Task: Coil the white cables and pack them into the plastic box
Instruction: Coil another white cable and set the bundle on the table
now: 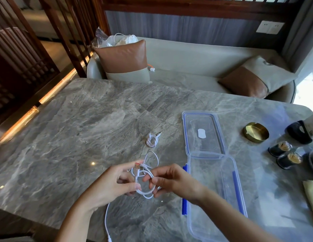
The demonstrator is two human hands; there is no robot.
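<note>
White cable (143, 179) was held looped between both hands, just above the marble table (73, 128). Left hand (115, 182) pinched the loops near the orange-tipped plug (137, 166); the loose tail ran down past the left wrist toward the table's near edge. Right hand (169, 180) gripped the coil from the opposite side, fingers closed on the strands. Beyond the hands lay a second, small coiled cable (152, 139). Just right of the right hand sat the clear plastic box (222, 198), open; its blue-edged lid (203, 131) lay farther out. A brass ashtray (256, 132) stood well right.
</note>
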